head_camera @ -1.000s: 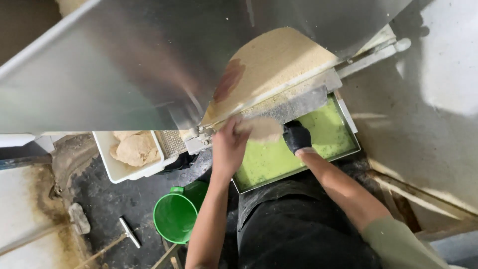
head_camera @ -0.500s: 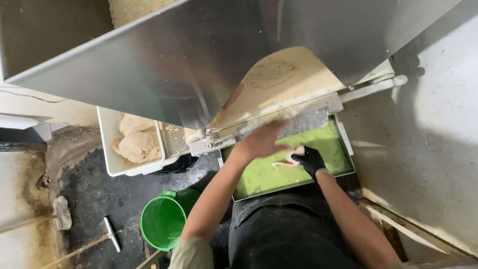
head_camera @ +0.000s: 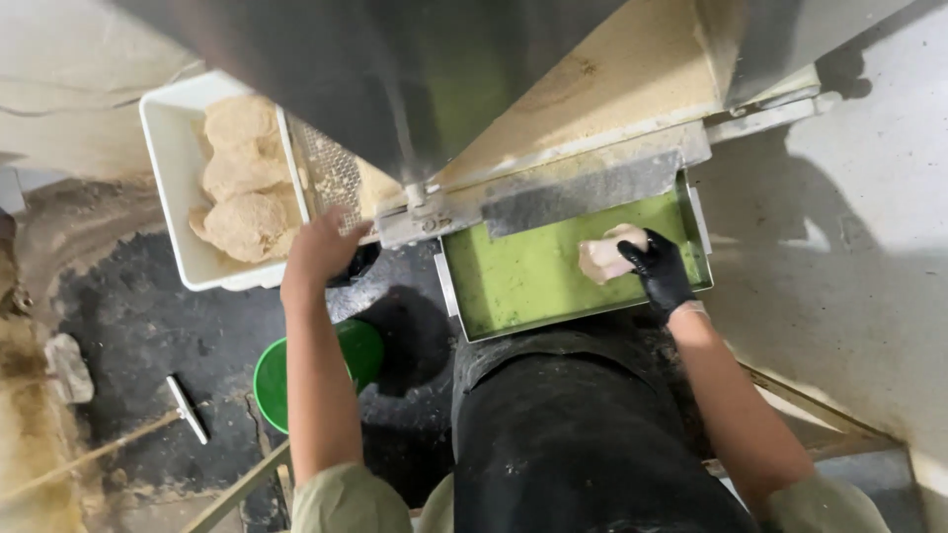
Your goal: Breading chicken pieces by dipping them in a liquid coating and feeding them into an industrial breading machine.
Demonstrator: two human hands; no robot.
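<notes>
Pale dough lump (head_camera: 604,259) lying in the green tray (head_camera: 513,286), pinched at its right end by the fingers (head_camera: 644,259) of the gloved right hand (head_camera: 660,276), closed on it; looks soft and light, probably sticky and quick to sag or tear, so best cupped from beneath or taken broadly across the middle rather than nipped at one edge. Just beyond those fingers, a grey metal lip (head_camera: 583,192) and a floury tan chute (head_camera: 602,99) sloping down from a big steel machine housing (head_camera: 395,69). Well off to the left, bare left hand (head_camera: 318,249) reaching up to the machine's edge beside a perforated grate (head_camera: 331,173); fingers curled over something dark, though whether gripping it cannot be told. Past that hand, a white tub (head_camera: 168,158) holding rough tan dough mounds (head_camera: 242,178). Below that arm, a green bucket (head_camera: 272,380) on the dark, dirty floor (head_camera: 148,316); farther left, a small metal tool (head_camera: 186,409) lying on the floor.
</notes>
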